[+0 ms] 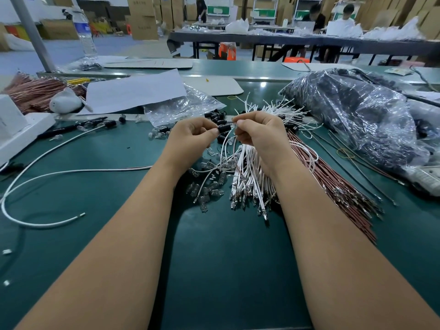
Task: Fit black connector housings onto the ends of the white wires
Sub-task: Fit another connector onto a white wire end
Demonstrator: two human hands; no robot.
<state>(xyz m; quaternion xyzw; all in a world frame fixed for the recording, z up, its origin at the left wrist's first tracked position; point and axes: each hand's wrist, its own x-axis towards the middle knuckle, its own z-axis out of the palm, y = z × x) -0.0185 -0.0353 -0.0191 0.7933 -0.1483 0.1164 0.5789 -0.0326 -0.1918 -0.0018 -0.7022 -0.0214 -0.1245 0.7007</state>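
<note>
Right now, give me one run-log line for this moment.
step: fitting housing | left hand: pinches black connector housing | right hand: pinches clear bulb end | white wires: bundled below hands

water bottle (84, 32), paper sheet (133, 91), brown wires (333, 177)

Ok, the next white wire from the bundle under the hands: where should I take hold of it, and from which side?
Probably pinch it on the white insulation just behind its metal terminal, coming from above at the near end of the white wire bundle. There the terminals fan out loose toward the person, while farther up the wires run packed under the right hand, beside the brown wires.
</note>
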